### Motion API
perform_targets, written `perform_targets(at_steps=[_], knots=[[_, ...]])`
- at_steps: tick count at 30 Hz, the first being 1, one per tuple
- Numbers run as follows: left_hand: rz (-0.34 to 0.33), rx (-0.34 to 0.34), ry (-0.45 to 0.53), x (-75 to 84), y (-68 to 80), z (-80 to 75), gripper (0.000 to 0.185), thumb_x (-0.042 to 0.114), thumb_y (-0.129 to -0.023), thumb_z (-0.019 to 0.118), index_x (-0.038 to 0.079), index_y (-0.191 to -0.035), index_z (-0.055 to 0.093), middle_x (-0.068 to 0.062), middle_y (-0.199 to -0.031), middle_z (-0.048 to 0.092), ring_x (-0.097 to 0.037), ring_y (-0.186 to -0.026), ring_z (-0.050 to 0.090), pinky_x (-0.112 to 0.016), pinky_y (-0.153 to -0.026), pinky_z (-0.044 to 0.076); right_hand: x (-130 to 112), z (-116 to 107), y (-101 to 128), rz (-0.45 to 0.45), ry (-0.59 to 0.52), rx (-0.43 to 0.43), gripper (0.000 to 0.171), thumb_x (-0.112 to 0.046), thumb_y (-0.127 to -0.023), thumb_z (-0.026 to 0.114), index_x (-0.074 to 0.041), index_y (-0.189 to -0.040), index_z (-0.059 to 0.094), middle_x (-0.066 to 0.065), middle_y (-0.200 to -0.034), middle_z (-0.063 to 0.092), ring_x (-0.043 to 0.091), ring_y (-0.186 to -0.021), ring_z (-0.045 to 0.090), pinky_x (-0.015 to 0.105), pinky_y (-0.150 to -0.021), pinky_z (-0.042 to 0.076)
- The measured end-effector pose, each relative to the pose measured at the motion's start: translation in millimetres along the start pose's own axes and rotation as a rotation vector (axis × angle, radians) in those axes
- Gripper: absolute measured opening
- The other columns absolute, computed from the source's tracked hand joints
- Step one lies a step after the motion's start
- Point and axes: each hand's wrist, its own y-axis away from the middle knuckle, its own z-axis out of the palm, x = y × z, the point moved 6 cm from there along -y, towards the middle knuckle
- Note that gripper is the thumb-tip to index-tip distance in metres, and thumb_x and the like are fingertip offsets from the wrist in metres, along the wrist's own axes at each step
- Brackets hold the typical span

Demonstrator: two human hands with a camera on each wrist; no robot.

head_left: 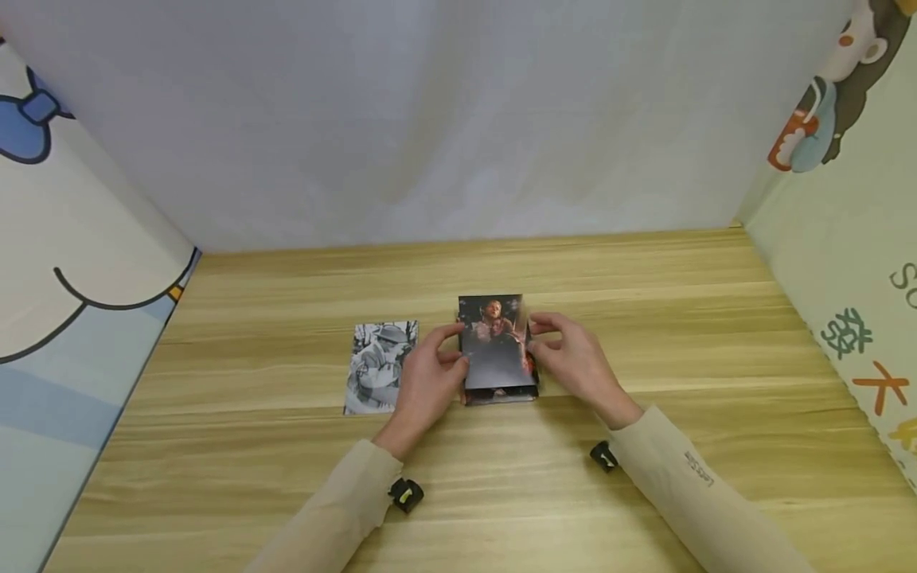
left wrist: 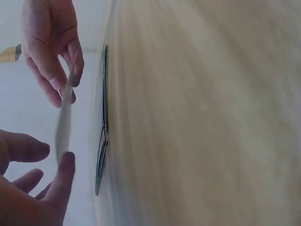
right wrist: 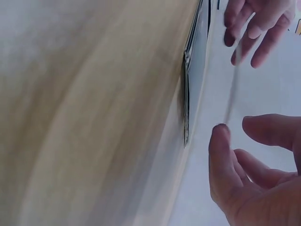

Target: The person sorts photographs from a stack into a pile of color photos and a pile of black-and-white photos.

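At frame centre, a left hand (head_left: pixel 428 376) and right hand (head_left: pixel 573 362) pinch a colour photo (head_left: pixel 494 342) by its edges above the stack (head_left: pixel 501 394) on the bench (head_left: pixel 680 334); the light edge grip could let it slip.

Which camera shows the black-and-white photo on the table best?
The head view. There the black-and-white photo lies flat on the wooden table, whole and unobstructed, just beside the left hand. The two wrist views do not show it clearly; they catch only hands and thin card edges.
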Motion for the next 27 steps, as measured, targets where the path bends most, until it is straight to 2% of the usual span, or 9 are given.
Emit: perform_targets(at_steps=[4,5,8,11,14,19,21,27], knots=[[0.026,0.031,0.037,3.2,2.2,0.5,0.054,-0.004,-0.088,0.07,0.009,-0.14,0.063,-0.013,-0.138,0.064,-0.025,-0.097,0.074,-0.034,-0.073,0.063,0,-3,2,0.01,-0.021,0.021,0.053,-0.005,-0.098,0.064,0.0,-0.149,0.05,0.019,-0.133,0.063,0.037,-0.114,0.068,0.039,-0.084,0.061],[0.026,0.03,0.06,4.2,2.9,1.2,0.055,-0.005,-0.088,0.07,0.009,-0.141,0.063,-0.013,-0.14,0.062,-0.025,-0.093,0.074,-0.033,-0.067,0.062,0,-4,3,0.012,-0.03,0.026,0.054,-0.004,-0.098,0.064,0.0,-0.149,0.05,0.019,-0.133,0.063,0.037,-0.114,0.068,0.038,-0.083,0.061],[0.015,0.021,0.128,6.3,5.0,3.8,0.057,-0.005,-0.089,0.069,0.008,-0.144,0.059,-0.013,-0.141,0.058,-0.025,-0.09,0.074,-0.031,-0.052,0.058,0,-8,4,0.023,-0.062,0.035,0.054,-0.003,-0.098,0.063,0.001,-0.15,0.049,0.018,-0.131,0.063,0.036,-0.114,0.068,0.032,-0.08,0.059],[-0.011,0.009,0.208,7.8,5.6,7.0,0.062,-0.004,-0.09,0.069,0.006,-0.149,0.054,-0.014,-0.138,0.059,-0.026,-0.092,0.074,-0.029,-0.046,0.053,0,-14,6,0.031,-0.087,0.034,0.054,-0.004,-0.099,0.063,0.002,-0.15,0.049,0.019,-0.13,0.064,0.036,-0.114,0.068,0.028,-0.079,0.056],[-0.027,0.01,0.258,10.6,5.6,9.3,0.064,-0.003,-0.088,0.07,0.003,-0.149,0.053,-0.013,-0.133,0.064,-0.025,-0.1,0.073,-0.024,-0.053,0.055,0,-20,8,0.042,-0.101,0.028,0.053,-0.006,-0.1,0.062,0.002,-0.151,0.049,0.019,-0.13,0.064,0.035,-0.116,0.067,0.027,-0.08,0.055],[-0.012,0.009,0.283,15.8,6.3,15.5,0.057,-0.002,-0.087,0.07,-0.002,-0.143,0.059,-0.014,-0.122,0.068,-0.027,-0.098,0.074,-0.025,-0.071,0.06,1,-30,13,0.059,-0.107,0.024,0.053,-0.009,-0.101,0.061,-0.002,-0.152,0.05,0.017,-0.13,0.063,0.032,-0.118,0.066,0.03,-0.085,0.054],[0.007,0.002,0.269,17.8,7.0,19.2,0.055,-0.002,-0.088,0.07,-0.002,-0.142,0.06,-0.014,-0.12,0.068,-0.026,-0.097,0.074,-0.025,-0.072,0.06,1,-34,16,0.06,-0.097,0.028,0.052,-0.01,-0.101,0.061,-0.004,-0.152,0.051,0.016,-0.129,0.063,0.031,-0.117,0.066,0.031,-0.084,0.053],[0.056,0.001,0.252,26.1,7.5,29.1,0.054,-0.005,-0.087,0.069,-0.003,-0.14,0.061,-0.014,-0.115,0.068,-0.027,-0.094,0.074,-0.023,-0.069,0.06,4,-44,23,0.046,-0.07,0.044,0.05,-0.01,-0.101,0.061,-0.007,-0.151,0.054,0.016,-0.127,0.063,0.029,-0.112,0.068,0.026,-0.069,0.046]])
